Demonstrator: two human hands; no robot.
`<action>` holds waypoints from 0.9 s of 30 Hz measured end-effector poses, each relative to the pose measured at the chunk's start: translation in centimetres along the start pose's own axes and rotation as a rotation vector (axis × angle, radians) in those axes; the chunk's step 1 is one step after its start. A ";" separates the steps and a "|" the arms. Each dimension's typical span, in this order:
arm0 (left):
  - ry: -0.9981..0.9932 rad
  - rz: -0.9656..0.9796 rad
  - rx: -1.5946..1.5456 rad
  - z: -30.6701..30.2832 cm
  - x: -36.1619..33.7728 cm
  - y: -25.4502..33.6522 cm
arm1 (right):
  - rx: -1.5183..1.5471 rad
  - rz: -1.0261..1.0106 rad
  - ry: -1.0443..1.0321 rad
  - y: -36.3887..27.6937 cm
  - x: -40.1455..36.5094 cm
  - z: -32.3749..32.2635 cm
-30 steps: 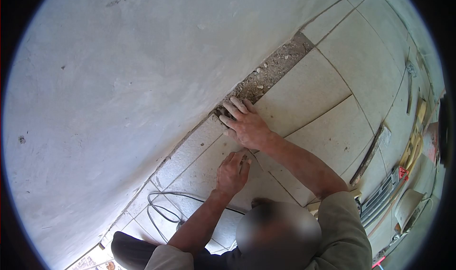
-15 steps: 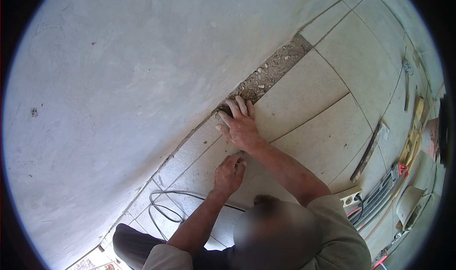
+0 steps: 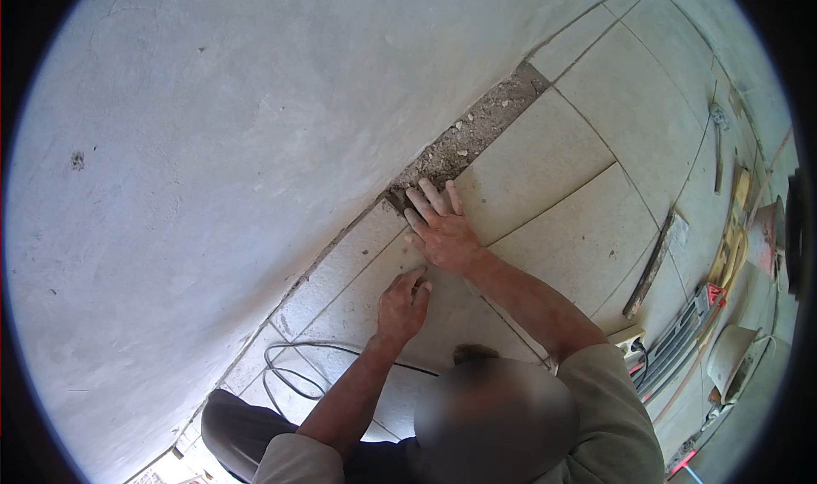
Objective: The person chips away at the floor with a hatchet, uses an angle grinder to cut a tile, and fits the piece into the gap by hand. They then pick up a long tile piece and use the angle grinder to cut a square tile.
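Note:
A narrow strip of floor along the wall lies untiled, showing grey rubble (image 3: 464,139) and small stones. My right hand (image 3: 447,236) is open, fingers spread, over the near end of this gap; its fingertips reach the loose dirt and the palm is over the tile edge. My left hand (image 3: 402,307) is just nearer to me, above a pale floor tile (image 3: 340,314). Its fingers are curled with thumb and index close together; whatever they may hold is too small to make out. A large pale tile (image 3: 532,165) borders the gap on its right.
The plastered wall (image 3: 213,144) runs along the left. A thin cable (image 3: 294,373) loops on the floor below my left hand. To the right lie a dirty wooden strip (image 3: 651,271), a power strip (image 3: 627,339), a long grey tool (image 3: 681,348) and a bucket (image 3: 732,361).
My right hand has drawn slightly back from the gap, its fingers now flatter and straighter. My left hand stays almost in place, still curled. The view has shifted a little.

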State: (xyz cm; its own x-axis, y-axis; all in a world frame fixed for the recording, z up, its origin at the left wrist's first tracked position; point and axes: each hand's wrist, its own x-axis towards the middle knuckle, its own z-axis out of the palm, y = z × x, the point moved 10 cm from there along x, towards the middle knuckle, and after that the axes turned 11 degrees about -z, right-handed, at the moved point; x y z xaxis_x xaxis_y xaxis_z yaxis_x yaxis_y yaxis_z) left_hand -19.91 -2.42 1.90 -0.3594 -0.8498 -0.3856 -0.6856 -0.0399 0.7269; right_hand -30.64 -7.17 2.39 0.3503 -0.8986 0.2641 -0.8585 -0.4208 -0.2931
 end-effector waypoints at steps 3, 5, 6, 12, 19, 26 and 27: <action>0.011 0.024 0.010 0.3 0.2 0.6 | -0.077 -0.048 -0.052 -0.6 0.3 0.4; 0.024 0.051 0.026 0.1 0.1 1.0 | -0.108 -0.088 -0.113 -1.0 0.7 0.6; 0.009 0.036 0.027 0.1 -0.1 1.0 | -0.140 -0.120 -0.176 -1.2 0.8 0.8; 0.020 0.070 -0.027 -1.3 -0.3 1.8 | -0.128 -0.129 -0.249 -0.8 0.6 1.1; 0.058 0.049 -0.055 -1.6 -0.8 0.3 | 0.020 0.037 -0.123 0.2 -0.2 -0.2; 0.061 0.049 -0.016 -0.7 -1.8 0.8 | -0.013 0.025 -0.106 0.5 -0.6 -3.6; 0.033 -0.011 -0.058 -0.2 -1.7 0.0 | 0.034 0.069 -0.040 1.4 -1.6 -4.8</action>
State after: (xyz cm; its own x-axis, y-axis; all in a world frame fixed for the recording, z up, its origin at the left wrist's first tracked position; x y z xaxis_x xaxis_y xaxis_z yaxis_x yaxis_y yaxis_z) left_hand -19.15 -1.10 2.70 -0.3307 -0.8659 -0.3754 -0.6509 -0.0787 0.7551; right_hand -34.17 -5.76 5.98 0.3063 -0.9295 0.2054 -0.8679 -0.3613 -0.3409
